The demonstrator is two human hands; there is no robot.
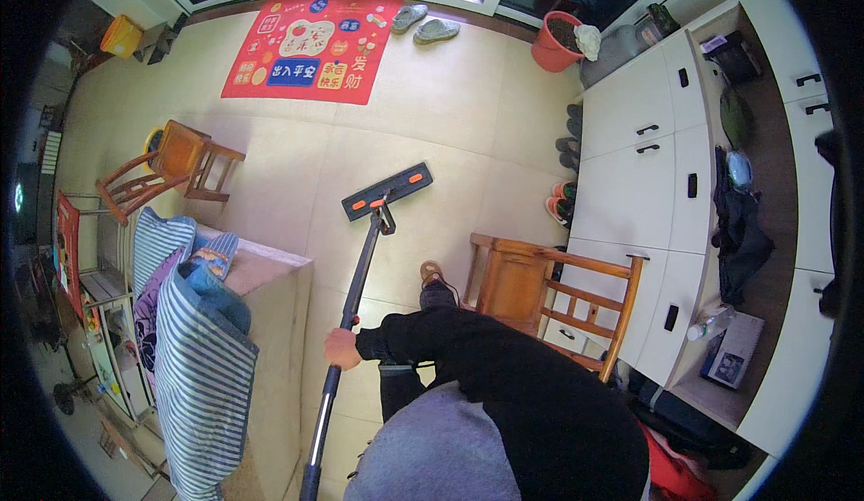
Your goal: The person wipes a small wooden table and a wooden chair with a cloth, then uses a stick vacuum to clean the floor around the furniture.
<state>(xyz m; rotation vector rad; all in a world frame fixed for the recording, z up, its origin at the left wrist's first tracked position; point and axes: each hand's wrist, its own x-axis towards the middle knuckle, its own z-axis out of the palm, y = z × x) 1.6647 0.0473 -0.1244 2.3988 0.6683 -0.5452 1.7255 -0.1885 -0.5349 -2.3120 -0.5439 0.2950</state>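
A flat mop (387, 192) with a dark rectangular head and orange tabs rests on the pale tiled floor (412, 129). Its long pole runs from the head down to the lower edge of the picture. One hand, which appears to be my right hand (342, 349), is closed around the pole just below a small red button; the black sleeve comes from the right. My left hand is out of view. One brown shoe (430, 272) shows on the floor close to the mop pole, on its right.
Wooden chairs stand at right (516, 278) and left (182, 153). A striped cloth (202, 379) drapes over furniture at lower left. A red mat (304, 48), grey slippers (435, 30) and a red pot (555, 52) are near the doors. Shoes line the white cabinet (621, 190).
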